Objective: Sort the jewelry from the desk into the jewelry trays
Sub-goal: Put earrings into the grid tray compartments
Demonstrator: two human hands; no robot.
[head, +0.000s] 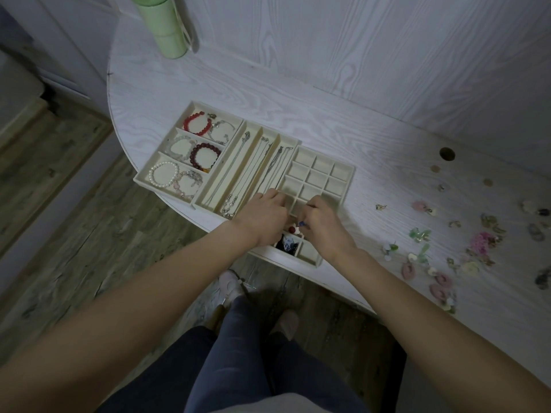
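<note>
Three cream trays stand side by side on the white desk. The bracelet tray on the left holds several bead bracelets. The middle tray holds thin necklaces. Both hands hover over the near cells of the grid tray. My right hand pinches a small blue earring at its fingertips. Close beside it, my left hand has its fingers curled down into the grid tray, and what they hold is hidden. A red bead piece and a dark blue-white piece lie in near cells.
Loose earrings in pink, green and gold are scattered over the desk to the right. A green bottle stands at the back left. A round cable hole is in the desk at the right. The desk's curved edge runs just under my wrists.
</note>
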